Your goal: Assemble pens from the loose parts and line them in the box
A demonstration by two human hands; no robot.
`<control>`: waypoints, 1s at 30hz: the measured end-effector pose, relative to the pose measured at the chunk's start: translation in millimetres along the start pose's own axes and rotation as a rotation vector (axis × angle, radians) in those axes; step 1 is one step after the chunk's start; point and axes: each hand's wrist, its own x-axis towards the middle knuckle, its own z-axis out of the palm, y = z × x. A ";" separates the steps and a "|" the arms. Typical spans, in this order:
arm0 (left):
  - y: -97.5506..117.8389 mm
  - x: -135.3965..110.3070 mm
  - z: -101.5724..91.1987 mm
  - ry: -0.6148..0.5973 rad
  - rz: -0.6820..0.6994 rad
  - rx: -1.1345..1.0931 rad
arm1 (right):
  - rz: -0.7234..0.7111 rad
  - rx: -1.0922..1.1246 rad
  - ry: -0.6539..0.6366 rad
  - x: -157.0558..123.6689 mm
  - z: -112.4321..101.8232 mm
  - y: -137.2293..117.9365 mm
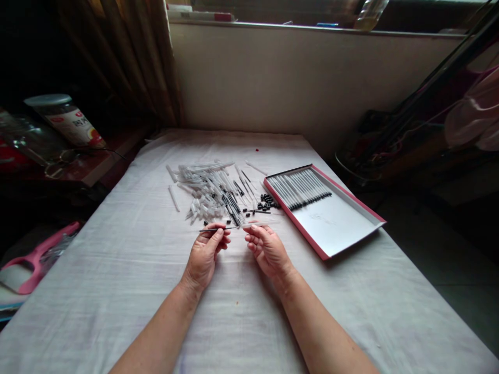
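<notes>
Between thumb and fingers, my left hand (205, 254) pinches a thin black pen refill (206, 230), lying level with its tip pointing right. My right hand (268, 250) is closed on a clear pen barrel (263, 223), whose end meets or nearly meets the refill's tip; whether they touch I cannot tell. Just beyond my hands lies a loose heap of clear barrels (202, 179), with white translucent caps (206, 206) at its near side. Dark refills (232, 205) lie along its right side. Small black plugs (265, 201) are scattered between heap and box.
A shallow red-edged box (339, 228) at the right holds a row of pens (300, 187) with black ends. All this rests on a white cloth-covered table (117, 249). To the left are pink-handled scissors (39, 259) and a lidded jar (66, 119). A wall (265, 78) stands behind.
</notes>
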 end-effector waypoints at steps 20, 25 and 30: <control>14.8 -12.7 1.1 -0.204 0.233 0.560 | 0.248 0.195 -0.096 -0.5 -0.8 -2.3; 28.5 -13.9 -3.3 -0.208 0.214 0.476 | 0.229 0.183 -0.067 -0.6 -0.7 -2.7; 36.6 -13.8 -7.2 -0.063 0.276 0.444 | 0.186 0.149 -0.055 0.3 -1.4 -1.6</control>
